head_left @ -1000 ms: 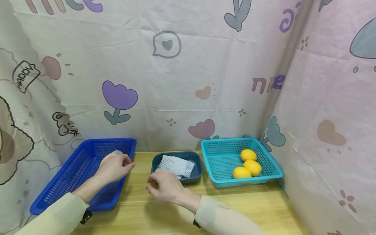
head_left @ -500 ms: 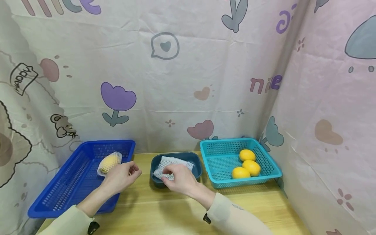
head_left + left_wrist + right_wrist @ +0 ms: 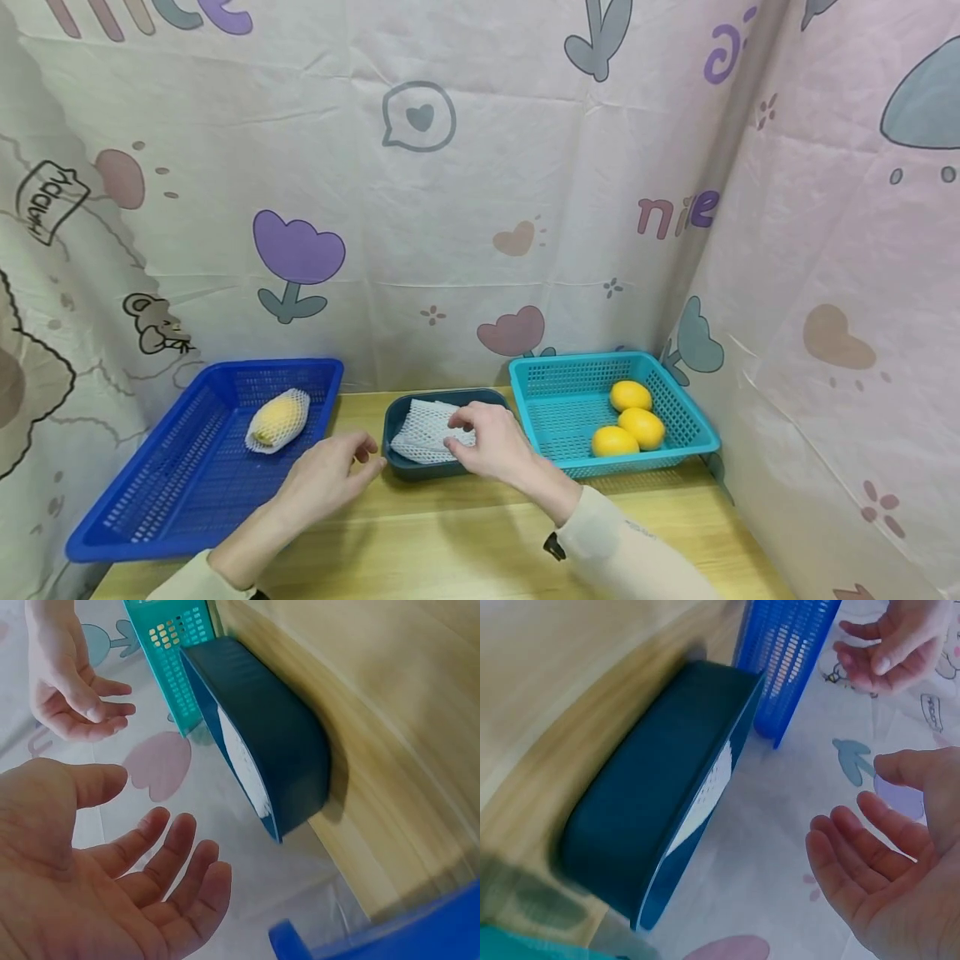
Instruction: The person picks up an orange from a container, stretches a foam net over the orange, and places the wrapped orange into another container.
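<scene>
In the head view my left hand [image 3: 322, 479] hovers between the blue basket [image 3: 187, 533] and the dark teal tray [image 3: 427, 472], holding nothing. Its fingers are loosely bent and apart in the left wrist view. Over the right part of that tray hangs my right hand [image 3: 498, 446], also with nothing in its grasp, fingers relaxed in the right wrist view. White foam net sleeves [image 3: 423, 433] lie flat in the tray, partly hidden by the right hand. A yellow lemon in a foam net [image 3: 279, 421] lies in the back of the blue basket.
At the right stands a turquoise basket [image 3: 555, 417] with three bare lemons [image 3: 641, 427]. The wooden tabletop [image 3: 420, 542] runs in front of the containers. A patterned curtain [image 3: 420, 208] closes off the back and sides.
My left hand has drawn out of the blue basket to the right, uncovering the netted lemon there. My right hand has moved right, from the tray's front left to over its right part.
</scene>
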Motion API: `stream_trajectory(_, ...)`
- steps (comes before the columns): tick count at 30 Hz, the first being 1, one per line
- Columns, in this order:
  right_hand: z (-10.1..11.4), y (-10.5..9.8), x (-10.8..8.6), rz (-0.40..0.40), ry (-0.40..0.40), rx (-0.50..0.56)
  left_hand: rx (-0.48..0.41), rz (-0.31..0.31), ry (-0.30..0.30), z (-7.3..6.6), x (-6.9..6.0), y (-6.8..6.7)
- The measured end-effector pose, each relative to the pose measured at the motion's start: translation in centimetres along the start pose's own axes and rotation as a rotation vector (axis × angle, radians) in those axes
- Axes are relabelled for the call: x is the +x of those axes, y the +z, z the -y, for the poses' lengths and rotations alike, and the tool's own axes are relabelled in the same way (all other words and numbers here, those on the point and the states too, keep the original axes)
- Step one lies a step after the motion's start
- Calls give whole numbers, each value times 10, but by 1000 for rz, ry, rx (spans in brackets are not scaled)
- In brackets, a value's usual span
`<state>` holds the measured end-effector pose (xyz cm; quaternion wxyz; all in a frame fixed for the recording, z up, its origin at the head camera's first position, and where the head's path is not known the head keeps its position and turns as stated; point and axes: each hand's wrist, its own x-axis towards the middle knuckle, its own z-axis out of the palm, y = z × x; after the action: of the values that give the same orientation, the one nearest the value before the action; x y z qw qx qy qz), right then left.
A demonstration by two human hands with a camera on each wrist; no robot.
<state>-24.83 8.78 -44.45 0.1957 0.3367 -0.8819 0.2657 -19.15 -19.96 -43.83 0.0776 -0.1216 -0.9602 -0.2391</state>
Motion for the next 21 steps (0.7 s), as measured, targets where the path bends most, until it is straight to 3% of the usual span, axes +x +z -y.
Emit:
stream_trajectory(11,-24,-23,-9,14,97,-45,-2,-37,80,-15,-1,24)
stream_trajectory(21,-55,-48,-13,-12,210,-103,32,-70,160,-39,-1,45)
